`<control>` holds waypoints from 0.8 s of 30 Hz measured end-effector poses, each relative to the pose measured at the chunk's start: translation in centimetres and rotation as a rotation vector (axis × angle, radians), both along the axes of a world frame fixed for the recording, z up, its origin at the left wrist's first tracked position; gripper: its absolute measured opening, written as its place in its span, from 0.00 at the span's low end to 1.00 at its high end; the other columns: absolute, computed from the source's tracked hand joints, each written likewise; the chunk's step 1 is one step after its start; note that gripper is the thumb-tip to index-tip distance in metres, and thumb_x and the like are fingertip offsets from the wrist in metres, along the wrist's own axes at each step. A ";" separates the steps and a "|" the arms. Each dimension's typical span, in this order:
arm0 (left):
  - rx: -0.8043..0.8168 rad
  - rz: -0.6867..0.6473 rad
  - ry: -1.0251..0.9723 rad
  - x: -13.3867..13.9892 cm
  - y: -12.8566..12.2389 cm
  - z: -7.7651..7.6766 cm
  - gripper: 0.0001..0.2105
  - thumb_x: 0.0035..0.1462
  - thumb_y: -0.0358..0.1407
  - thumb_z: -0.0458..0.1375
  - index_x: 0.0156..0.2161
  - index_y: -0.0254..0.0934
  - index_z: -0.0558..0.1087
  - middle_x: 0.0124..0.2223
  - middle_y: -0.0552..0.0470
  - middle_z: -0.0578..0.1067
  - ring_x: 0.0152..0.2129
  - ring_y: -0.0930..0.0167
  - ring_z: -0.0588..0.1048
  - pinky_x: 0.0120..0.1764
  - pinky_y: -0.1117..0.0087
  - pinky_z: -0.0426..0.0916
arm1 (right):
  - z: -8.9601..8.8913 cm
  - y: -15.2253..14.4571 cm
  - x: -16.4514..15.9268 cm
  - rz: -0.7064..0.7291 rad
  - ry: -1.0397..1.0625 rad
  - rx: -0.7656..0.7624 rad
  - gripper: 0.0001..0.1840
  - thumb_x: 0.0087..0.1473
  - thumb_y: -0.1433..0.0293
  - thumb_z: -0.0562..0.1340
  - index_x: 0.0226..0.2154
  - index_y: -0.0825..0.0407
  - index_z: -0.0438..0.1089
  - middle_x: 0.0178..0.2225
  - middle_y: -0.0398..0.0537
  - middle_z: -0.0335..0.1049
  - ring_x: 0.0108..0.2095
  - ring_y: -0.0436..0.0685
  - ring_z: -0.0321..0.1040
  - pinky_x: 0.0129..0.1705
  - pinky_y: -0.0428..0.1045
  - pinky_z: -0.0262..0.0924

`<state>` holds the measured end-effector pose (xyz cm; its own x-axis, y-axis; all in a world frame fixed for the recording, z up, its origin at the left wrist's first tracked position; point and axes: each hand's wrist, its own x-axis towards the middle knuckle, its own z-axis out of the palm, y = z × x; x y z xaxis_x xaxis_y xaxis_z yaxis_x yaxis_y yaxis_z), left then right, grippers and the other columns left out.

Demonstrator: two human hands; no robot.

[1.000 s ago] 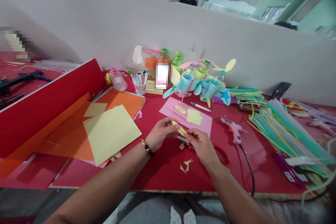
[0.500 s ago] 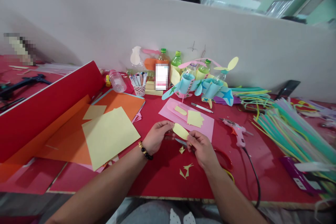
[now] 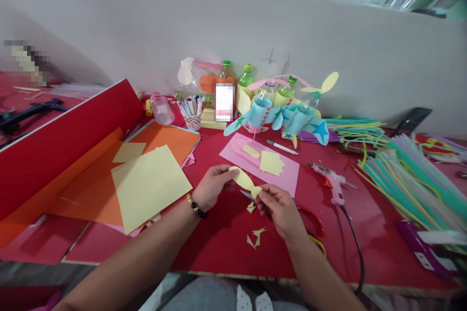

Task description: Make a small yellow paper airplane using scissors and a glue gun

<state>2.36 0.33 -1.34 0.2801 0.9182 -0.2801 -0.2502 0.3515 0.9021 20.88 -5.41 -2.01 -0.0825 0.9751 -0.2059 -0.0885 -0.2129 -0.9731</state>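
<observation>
My left hand (image 3: 213,185), with a beaded bracelet at the wrist, pinches the left end of a pale yellow paper cutout (image 3: 242,179). Its narrow waist and smaller right lobe show near my right hand (image 3: 279,206), whose thumb and fingers pinch that end. Under my right hand are scissors; a blade and the red handle (image 3: 314,222) stick out on either side. Yellow paper scraps (image 3: 257,238) lie on the red tabletop below. Just beyond my hands, a pink sheet (image 3: 288,180) carries a stack of yellow paper pieces (image 3: 271,163).
At left, a large yellow sheet (image 3: 151,187) overlaps orange paper (image 3: 171,143). Decorated bottle planes (image 3: 260,112) and a cup of markers (image 3: 191,117) stand at the back. A corded glue gun (image 3: 333,182) and bundled pipe cleaners (image 3: 416,180) lie right.
The yellow cutout has turned or flexed between my hands, so its waist and smaller lobe now show. Both hands keep their pinch, and the view has shifted slightly.
</observation>
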 end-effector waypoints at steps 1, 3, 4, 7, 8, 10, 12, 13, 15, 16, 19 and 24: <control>0.002 0.013 0.001 -0.1 0.1 0.0 0.15 0.45 0.44 0.65 0.25 0.33 0.70 0.23 0.56 0.67 0.21 0.78 0.65 0.25 0.77 0.64 | -0.1 0.0 0.0 0.002 0.013 -0.008 0.10 0.52 0.61 0.63 0.30 0.52 0.71 0.24 0.43 0.69 0.22 0.49 0.64 0.23 0.44 0.56; 0.003 0.011 0.005 -0.2 0.2 0.0 0.16 0.44 0.44 0.66 0.24 0.33 0.69 0.22 0.56 0.66 0.20 0.78 0.64 0.24 0.78 0.62 | -0.2 0.0 0.1 0.009 0.017 -0.010 0.10 0.52 0.62 0.63 0.30 0.52 0.71 0.23 0.43 0.69 0.22 0.49 0.64 0.23 0.44 0.56; 0.002 0.003 0.002 -0.1 0.1 0.0 0.16 0.44 0.44 0.66 0.23 0.33 0.68 0.22 0.57 0.65 0.19 0.78 0.63 0.23 0.78 0.62 | -0.3 0.0 0.1 0.013 0.008 -0.007 0.10 0.52 0.62 0.63 0.30 0.52 0.71 0.23 0.43 0.68 0.22 0.49 0.63 0.23 0.44 0.56; 0.010 -0.019 -0.004 0.1 0.0 0.1 0.18 0.43 0.45 0.66 0.21 0.34 0.65 0.19 0.58 0.63 0.17 0.79 0.62 0.22 0.78 0.60 | -0.4 0.0 0.0 0.011 -0.029 -0.002 0.10 0.51 0.62 0.63 0.29 0.53 0.70 0.22 0.43 0.68 0.22 0.49 0.63 0.23 0.44 0.56; 0.015 -0.023 -0.002 0.1 -0.1 0.1 0.19 0.43 0.45 0.66 0.21 0.34 0.64 0.19 0.58 0.63 0.16 0.80 0.61 0.22 0.78 0.60 | -0.4 0.0 0.0 0.008 -0.036 0.000 0.10 0.51 0.62 0.63 0.29 0.53 0.70 0.21 0.43 0.68 0.22 0.49 0.63 0.24 0.44 0.56; 0.025 -0.032 0.001 0.1 -0.1 0.0 0.19 0.43 0.45 0.66 0.21 0.33 0.65 0.19 0.58 0.64 0.16 0.79 0.61 0.22 0.78 0.60 | -0.3 0.0 -0.1 0.004 -0.034 0.003 0.10 0.51 0.62 0.63 0.28 0.53 0.70 0.21 0.43 0.68 0.22 0.49 0.63 0.24 0.44 0.56; 0.031 -0.045 -0.001 0.1 -0.1 -0.3 0.18 0.44 0.45 0.66 0.21 0.33 0.66 0.19 0.58 0.64 0.17 0.79 0.61 0.22 0.77 0.59 | -0.2 -0.1 -0.1 0.003 -0.021 0.002 0.10 0.51 0.63 0.63 0.27 0.53 0.70 0.21 0.42 0.68 0.21 0.49 0.63 0.24 0.44 0.56; 0.034 -0.052 0.001 0.0 -0.1 -0.4 0.18 0.44 0.44 0.66 0.21 0.33 0.66 0.19 0.58 0.64 0.16 0.79 0.62 0.22 0.77 0.59 | -0.1 -0.1 -0.1 0.003 -0.013 0.002 0.10 0.51 0.63 0.63 0.27 0.53 0.70 0.21 0.42 0.68 0.21 0.48 0.63 0.24 0.43 0.56; 0.042 -0.059 0.003 -0.1 0.0 -0.6 0.17 0.45 0.44 0.65 0.22 0.33 0.66 0.19 0.58 0.64 0.16 0.80 0.62 0.22 0.77 0.58 | 0.0 -0.1 -0.1 0.003 0.001 0.003 0.09 0.50 0.64 0.64 0.26 0.53 0.69 0.21 0.41 0.68 0.21 0.48 0.62 0.23 0.43 0.55; 0.042 -0.059 0.005 -0.2 -0.1 -0.6 0.17 0.46 0.43 0.65 0.22 0.33 0.66 0.19 0.58 0.64 0.16 0.80 0.62 0.22 0.77 0.58 | 0.0 -0.1 -0.1 0.004 0.004 0.006 0.09 0.51 0.64 0.63 0.26 0.53 0.70 0.21 0.42 0.68 0.21 0.48 0.63 0.23 0.43 0.56; 0.020 -0.045 0.006 -0.2 -0.1 -0.5 0.17 0.45 0.43 0.66 0.22 0.33 0.66 0.19 0.58 0.65 0.16 0.80 0.63 0.22 0.77 0.58 | 0.0 -0.1 -0.1 0.005 0.002 0.010 0.10 0.50 0.62 0.64 0.27 0.53 0.70 0.21 0.42 0.68 0.21 0.48 0.63 0.24 0.44 0.57; 0.025 -0.020 0.002 0.0 -0.3 -0.2 0.16 0.42 0.41 0.67 0.22 0.33 0.68 0.20 0.58 0.67 0.16 0.80 0.62 0.21 0.78 0.56 | 0.0 -0.1 -0.1 0.001 -0.045 0.029 0.11 0.50 0.61 0.63 0.29 0.53 0.69 0.21 0.41 0.67 0.20 0.48 0.62 0.23 0.44 0.57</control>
